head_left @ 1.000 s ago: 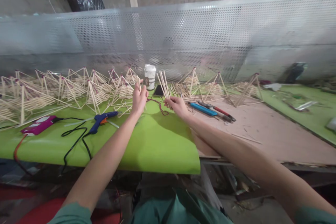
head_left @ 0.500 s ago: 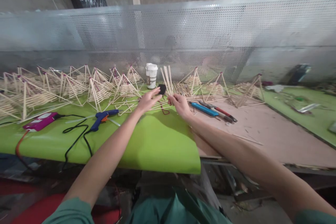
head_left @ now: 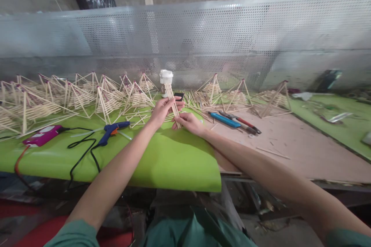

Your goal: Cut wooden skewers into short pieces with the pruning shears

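Observation:
Several thin wooden sticks (head_left: 173,107) stand gathered in a tilted bundle between my two hands. My left hand (head_left: 164,111) closes around the middle of the bundle, thumb across its front. Lower down, my right hand (head_left: 189,123) grips the bottom ends between thumb and fingers. Just behind my left fingers lies a small black object (head_left: 179,95), partly covered. A white lidded paper cup (head_left: 166,76) stands behind the bundle, its lower part partly hidden. More loose sticks (head_left: 199,100) lie in a pile beyond my right hand.
Stick pyramids (head_left: 106,102) crowd the left and back of the green-covered table (head_left: 174,162). A blue glue gun (head_left: 111,131) and a magenta power strip (head_left: 43,136) with cords lie left. A blue cutter (head_left: 224,119) and red-handled pliers (head_left: 247,124) lie right. A perforated metal panel (head_left: 185,42) rises behind.
My left hand, open beside the black object before, has taken hold of the sticks. My right hand has drawn the bundle left and nearer to me.

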### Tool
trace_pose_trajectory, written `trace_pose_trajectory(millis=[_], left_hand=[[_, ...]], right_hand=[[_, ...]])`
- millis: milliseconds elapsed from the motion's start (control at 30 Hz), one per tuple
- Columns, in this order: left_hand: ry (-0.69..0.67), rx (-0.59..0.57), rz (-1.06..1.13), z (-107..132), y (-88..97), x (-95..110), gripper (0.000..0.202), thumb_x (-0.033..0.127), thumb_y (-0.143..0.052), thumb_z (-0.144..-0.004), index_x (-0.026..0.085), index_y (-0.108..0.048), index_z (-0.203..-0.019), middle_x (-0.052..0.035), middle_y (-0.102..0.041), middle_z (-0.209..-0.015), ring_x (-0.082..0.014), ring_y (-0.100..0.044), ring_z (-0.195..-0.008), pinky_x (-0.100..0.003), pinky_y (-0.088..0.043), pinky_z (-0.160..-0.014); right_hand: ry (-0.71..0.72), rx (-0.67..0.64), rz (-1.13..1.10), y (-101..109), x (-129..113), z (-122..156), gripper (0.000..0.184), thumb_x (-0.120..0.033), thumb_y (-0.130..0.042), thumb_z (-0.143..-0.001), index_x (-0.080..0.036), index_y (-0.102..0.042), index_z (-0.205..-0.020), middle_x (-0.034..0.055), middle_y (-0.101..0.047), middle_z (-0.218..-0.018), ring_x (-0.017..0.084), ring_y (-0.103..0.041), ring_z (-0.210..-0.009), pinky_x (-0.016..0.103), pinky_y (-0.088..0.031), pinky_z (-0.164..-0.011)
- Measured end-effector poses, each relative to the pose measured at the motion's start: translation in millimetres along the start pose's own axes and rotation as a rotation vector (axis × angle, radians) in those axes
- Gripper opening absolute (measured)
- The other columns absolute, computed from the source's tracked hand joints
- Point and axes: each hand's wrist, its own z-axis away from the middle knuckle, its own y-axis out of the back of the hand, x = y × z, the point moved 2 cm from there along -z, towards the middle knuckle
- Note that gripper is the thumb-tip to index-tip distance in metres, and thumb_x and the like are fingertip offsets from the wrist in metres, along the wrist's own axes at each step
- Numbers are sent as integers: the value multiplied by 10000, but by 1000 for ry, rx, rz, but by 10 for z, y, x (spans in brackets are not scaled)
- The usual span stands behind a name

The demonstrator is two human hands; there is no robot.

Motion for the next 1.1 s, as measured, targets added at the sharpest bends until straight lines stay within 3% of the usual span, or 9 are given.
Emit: trace_pose_trajectory(millis=[400, 600, 667, 767, 833, 900, 1100], left_hand=[[7, 50, -10, 2, -11, 22, 281, 384, -700, -995, 126, -776, -1078, -146, -826, -1078, -233, -803, -1001, -375, -640, -949], [12, 82, 11, -11, -5, 51, 303, 387, -651, -1022, 121, -758, -1119, -148, -822, -1124, -239, -798, -1048, -399, -630, -995], [13, 130, 15, -31, 47, 95, 319, 393, -630, -1036, 136, -737, -1191, -137, -821, -1129, -230, -796, -1056, -400, -634, -993], [-11, 325, -65, -47, 199, 203, 283, 346, -627, -1038, 179, -699, -1255, -113, -815, -1149, -206, -796, -1048, -384, -646, -967], [-33, 442, -151, -39, 300, 285, 217, 280, -658, -1014, 187, -698, -1206, -101, -811, -1143, -191, -796, -1031, -369, -645, -968], [-31, 481, -209, -26, 362, 349, 145, 241, -671, -996, 177, -701, -1123, -93, -814, -1106, -181, -797, -999, -366, -643, -971], [61, 411, -436, 20, 400, 486, 46, 161, -762, -882, 141, -721, -889, -95, -814, -880, -217, -805, -843, -412, -663, -892]], right_hand=[[-1, -61, -17, -35, 51, 6, 463, -588, -571, -999, -175, -722, -857, 74, -812, -849, 201, -758, -759, 306, -588, -737], [20, 47, 141, 7, -9, 15, 453, -512, -511, -1041, -193, -635, -744, 31, -723, -723, 153, -634, -630, 267, -488, -663], [13, 109, 215, 36, -5, 14, 455, -482, -456, -1068, -207, -578, -725, 7, -657, -667, 144, -575, -597, 261, -448, -647], [-19, 191, 337, 94, 28, 3, 413, -437, -424, -1081, -217, -548, -754, 3, -618, -662, 153, -534, -610, 263, -386, -624], [-42, 231, 420, 142, 50, -12, 383, -413, -430, -1076, -218, -549, -769, 12, -611, -677, 164, -519, -630, 271, -346, -614], [-59, 245, 491, 194, 65, -32, 376, -396, -430, -1076, -218, -552, -768, 20, -608, -690, 170, -515, -646, 275, -326, -618], [-108, 246, 635, 424, 94, -67, 336, -321, -423, -1067, -215, -561, -780, 32, -606, -695, 177, -511, -630, 280, -300, -616]])
